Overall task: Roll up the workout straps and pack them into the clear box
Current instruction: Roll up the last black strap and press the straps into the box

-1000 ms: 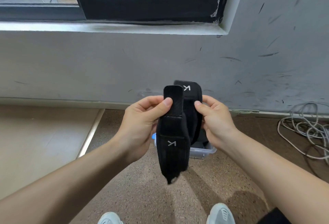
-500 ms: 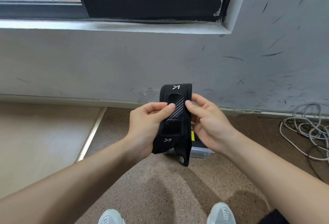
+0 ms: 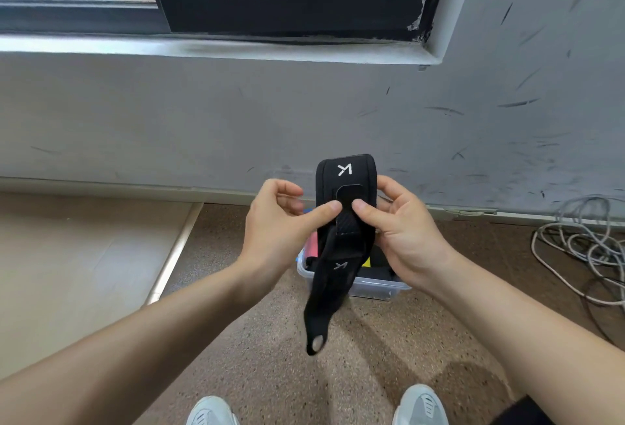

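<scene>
Your strap [image 3: 346, 174] is matt black cloth, and its tab [image 3: 348, 225] shows a fine ribbed weave with a faint sheen. The clear box [image 3: 378, 286] at centre is glossy see-through plastic. Across the lower frame the floor [image 3: 270, 357] looks rough and speckled. The wall [image 3: 203, 120] is matt grey paint, scuffed, and the window frame [image 3: 287, 8] along the top is smooth black.

Window [image 3: 287, 8]: black frame, top of view; brick visible through the glass.
Sill [image 3: 216, 49]: grey, grimy along the frame's foot; paint chipped at the right corner.
Wall [image 3: 135, 113]: grey, plain at left, with many dark scuff marks at right.
Skirting [image 3: 101, 184]: pale band where wall meets floor.
Floor [image 3: 270, 363]: brown speckled surface at centre and right; smooth beige section [image 3: 67, 255] at left, the two parted by a pale strip [image 3: 172, 252].
Cable [image 3: 581, 245]: grey-white, loosely coiled on the floor at right, near the wall.
Light: soft, even daylight; faint shadows on the floor.
</scene>
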### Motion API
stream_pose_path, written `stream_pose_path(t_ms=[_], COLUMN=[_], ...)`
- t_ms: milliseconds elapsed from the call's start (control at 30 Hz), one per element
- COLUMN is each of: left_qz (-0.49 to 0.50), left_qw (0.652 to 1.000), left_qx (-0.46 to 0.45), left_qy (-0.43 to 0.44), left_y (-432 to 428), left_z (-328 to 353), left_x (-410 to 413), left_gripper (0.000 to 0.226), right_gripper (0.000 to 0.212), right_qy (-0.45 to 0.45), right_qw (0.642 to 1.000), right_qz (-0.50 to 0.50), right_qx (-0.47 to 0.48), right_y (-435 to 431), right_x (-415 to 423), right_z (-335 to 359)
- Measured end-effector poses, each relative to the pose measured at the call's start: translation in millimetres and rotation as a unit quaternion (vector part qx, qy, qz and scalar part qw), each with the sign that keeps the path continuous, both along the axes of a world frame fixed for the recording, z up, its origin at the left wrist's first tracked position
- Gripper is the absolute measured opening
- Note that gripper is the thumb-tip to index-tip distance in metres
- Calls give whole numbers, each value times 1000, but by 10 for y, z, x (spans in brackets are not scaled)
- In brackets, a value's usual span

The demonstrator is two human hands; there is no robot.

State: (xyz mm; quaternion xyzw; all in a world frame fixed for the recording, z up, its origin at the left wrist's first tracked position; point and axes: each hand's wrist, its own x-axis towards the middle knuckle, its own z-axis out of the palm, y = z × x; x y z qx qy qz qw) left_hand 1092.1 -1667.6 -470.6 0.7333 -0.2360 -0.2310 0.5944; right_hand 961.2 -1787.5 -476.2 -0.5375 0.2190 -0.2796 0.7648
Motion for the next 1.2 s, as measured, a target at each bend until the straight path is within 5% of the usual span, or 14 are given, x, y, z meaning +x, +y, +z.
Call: stream_pose_path(t_ms=[133,233,400,633,800,1000,1200], left_qz=[-38,-97,-219,-125,-140,-163,-187], left_qw=[995,991,972,991,985,980,977], left_qx=[-33,19,40,-38,-90,-105,-92], left_qy=[-83,-92,75,-38,-33,-39,-33], left_y=[27,43,81,98,138,133,102], left_z=[188,307,402,384,414,364,375], left_x=[255,453,517,448,335,239,203], left_gripper=[32,44,48,54,53,48,35], right_gripper=[36,35,30,33,31,29,13], right_qy=[19,46,100,177,208,135,87], right_qw=[995,987,972,960,939,957,962], right_qz=[52,104,156,159,195,80,73], right_qx=[-78,-114,-148,-151,-190,-246,-247], right_y=[-51,-78,-91,-52,-23,-14,34], right_x=[-58,-124,-176,-157,-150,-120,-100], right_z=[-40,-39,-34,-134,-125,125,181])
